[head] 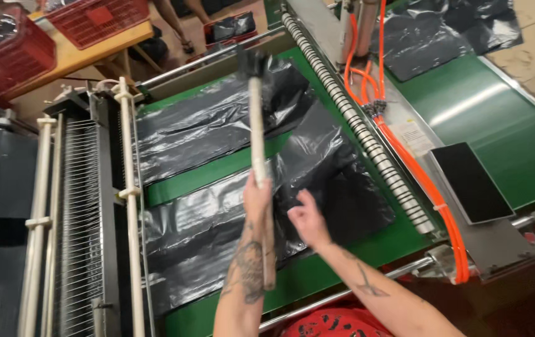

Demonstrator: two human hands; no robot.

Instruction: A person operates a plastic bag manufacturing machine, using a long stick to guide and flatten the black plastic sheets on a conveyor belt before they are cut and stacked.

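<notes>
Clearly your left hand (256, 195) gripped the stick (259, 168), pointing away across the belt (230, 163), while your right hand's (308, 219) open fingers touched the nearer bag (336, 187).

White stick (257, 134) held upright; black plastic bag (336, 181) crumpled on green belt

Off to your right, a bundle of orange hoses (405, 156) runs down beside a long ribbed roller (355, 122). Just past it, a dark flat panel (470, 182) sits on a grey metal bracket. At the upper left you see red plastic baskets (96, 19) on a wooden bench (86, 53), and white vertical rods (129, 187) stand along the machine's left frame.
</notes>
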